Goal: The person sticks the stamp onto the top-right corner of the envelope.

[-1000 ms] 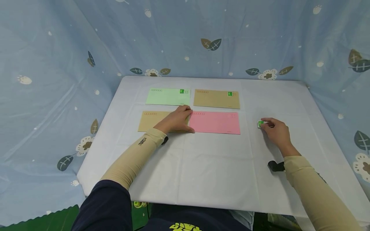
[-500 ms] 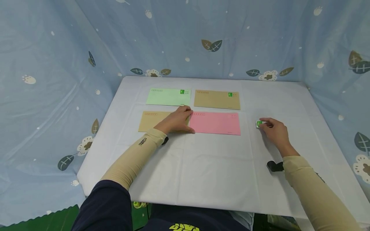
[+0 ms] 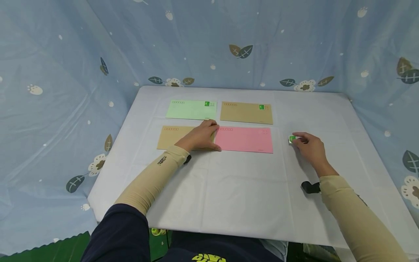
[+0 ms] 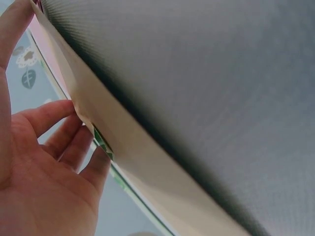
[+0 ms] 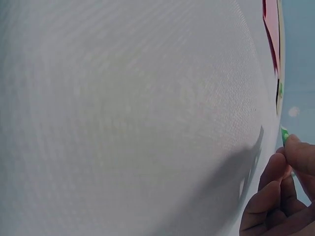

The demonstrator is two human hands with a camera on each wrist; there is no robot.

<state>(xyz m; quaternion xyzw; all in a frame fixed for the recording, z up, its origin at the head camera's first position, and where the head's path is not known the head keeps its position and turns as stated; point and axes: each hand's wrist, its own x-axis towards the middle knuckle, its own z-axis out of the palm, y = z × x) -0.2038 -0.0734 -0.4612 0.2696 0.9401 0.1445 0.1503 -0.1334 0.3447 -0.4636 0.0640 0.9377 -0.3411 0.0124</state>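
Observation:
My left hand [image 3: 200,136] lies over the right end of a tan envelope [image 3: 170,139], its fingertips on the paper and the thumb reaching to the corner of a pink envelope [image 3: 243,140]. Under those fingers, the left wrist view shows a green stamp [image 4: 102,143] on the tan paper; the hand hides it from the head view. To the right, thumb and fingers of my right hand [image 3: 311,150] pinch a small green stamp [image 3: 292,139] with a white border, a short way right of the pink envelope. In the right wrist view the stamp [image 5: 284,134] stands up from the fingertips.
Behind these lie a mint green envelope [image 3: 186,111] and a brown envelope [image 3: 242,113], each bearing a green stamp near its upper right corner. All rest on a white-covered table [image 3: 242,196]. A blue patterned curtain [image 3: 209,36] surrounds the back and sides.
My right hand has drifted slightly left toward the pink envelope, carrying the pinched stamp. The left hand has stayed on the tan envelope.

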